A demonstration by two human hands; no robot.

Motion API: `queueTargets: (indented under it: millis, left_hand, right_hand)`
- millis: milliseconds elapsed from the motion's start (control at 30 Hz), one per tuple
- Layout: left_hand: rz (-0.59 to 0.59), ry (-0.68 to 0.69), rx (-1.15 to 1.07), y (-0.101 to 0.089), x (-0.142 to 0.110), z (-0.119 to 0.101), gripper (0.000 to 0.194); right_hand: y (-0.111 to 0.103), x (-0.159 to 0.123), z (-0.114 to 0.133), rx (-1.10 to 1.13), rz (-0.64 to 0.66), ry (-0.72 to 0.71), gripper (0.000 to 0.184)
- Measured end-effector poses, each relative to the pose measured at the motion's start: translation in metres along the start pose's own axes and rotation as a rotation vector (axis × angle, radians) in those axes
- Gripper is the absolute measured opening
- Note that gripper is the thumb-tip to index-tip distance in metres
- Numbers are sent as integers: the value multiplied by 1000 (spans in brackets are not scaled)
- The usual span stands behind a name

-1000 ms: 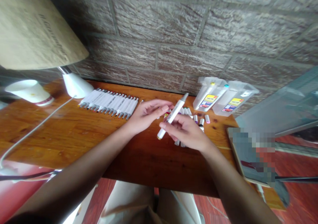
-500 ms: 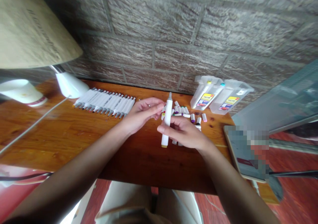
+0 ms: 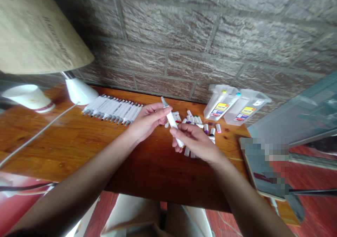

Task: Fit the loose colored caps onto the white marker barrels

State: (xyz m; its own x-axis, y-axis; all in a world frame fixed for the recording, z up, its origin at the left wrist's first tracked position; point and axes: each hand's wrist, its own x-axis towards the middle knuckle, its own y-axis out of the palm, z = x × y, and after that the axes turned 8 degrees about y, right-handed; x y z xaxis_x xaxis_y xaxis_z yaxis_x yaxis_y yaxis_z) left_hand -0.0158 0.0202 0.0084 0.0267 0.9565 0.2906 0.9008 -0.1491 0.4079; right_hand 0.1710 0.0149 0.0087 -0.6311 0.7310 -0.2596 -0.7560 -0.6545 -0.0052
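A: Where's the marker [image 3: 172, 120]?
B: Held up over the wooden desk [image 3: 155, 174], between both hands, left of the loose caps [image 3: 196, 120] as viewed.
A: Orientation?
B: Long axis slants across the view, upper left to lower right. Grey tapered end points up-left, toward the brick wall [image 3: 147, 61]. Other end, with a bit of yellowish color, points down-right, back toward the wearer.
A: Fingers?
B: Right hand [image 3: 194, 136]: thumb and fingers closed on the white barrel, lower half. Left hand [image 3: 151, 120]: thumb and fingertips pinched at the upper part, just below the grey taper. Exact left contact partly hidden.
A: Nearby?
B: Row of markers [image 3: 112, 109] lying side by side, left of the left hand. Two clear containers [image 3: 240, 116] near the wall, beyond the right hand, labels facing the wearer.
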Motion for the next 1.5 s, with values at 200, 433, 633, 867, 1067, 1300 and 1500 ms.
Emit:
queueTargets:
  millis: [200, 433, 633, 867, 1067, 1300, 1500]
  left_hand:
    - [-22, 47, 15, -1, 2, -1, 30]
    - [73, 52, 97, 3, -1, 3, 34]
    - [64, 61, 183, 0, -3, 6, 31]
    - [55, 76, 167, 3, -2, 6, 37]
    - [5, 60, 296, 3, -2, 9, 36]
    - [65, 68, 370, 6, -4, 7, 38]
    - [39, 89, 408, 7, -4, 6, 39]
  right_hand:
    - [4, 2, -2, 124, -33, -99, 35]
    - [12, 5, -10, 69, -78, -259, 33]
    - [13, 7, -10, 164, -49, -230, 33]
    - [9, 11, -4, 449, -119, -173, 41]
    - [-1, 12, 6, 686, -138, -26, 35]
    - [2, 13, 1, 672, -11, -67, 47]
    - [1, 14, -2, 658, -57, -119, 42]
